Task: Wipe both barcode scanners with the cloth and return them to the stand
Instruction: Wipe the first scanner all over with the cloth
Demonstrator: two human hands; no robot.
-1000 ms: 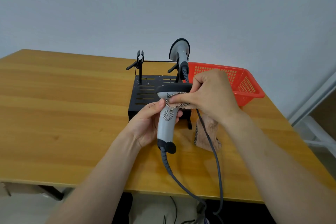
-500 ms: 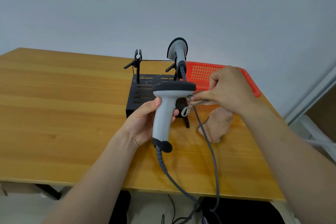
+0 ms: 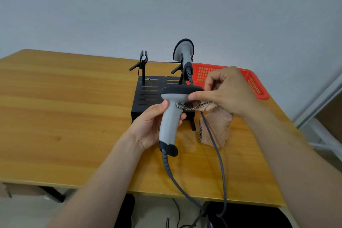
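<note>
In front of the stand (image 3: 148,96), the left hand (image 3: 149,127) is gripping the handle of 1 upright scanner (image 3: 169,122). The right hand (image 3: 227,92) is pinching the cloth (image 3: 216,127) against its neck. The 2nd scanner (image 3: 184,52) is sitting in the stand's right holder.

A plain, pale grey-blue wall (image 3: 166,5) fills the upper half of the view, smooth and evenly lit by soft, diffuse light. Below it lies a wide wooden desk (image 3: 64,116), honey-coloured, with long streaks of grain running left to right and a faint sheen on its top. Its near edge cuts across the bottom of the view. Under that edge, at the left, a black desk leg (image 3: 51,193) slants down to a pale floor (image 3: 27,213). At the far right, past the desk's corner, a white frame (image 3: 320,98) rises diagonally against the wall. A brown panel (image 3: 333,116) stands beside it, and white bars (image 3: 325,135) lower down are too blurred to identify.
</note>
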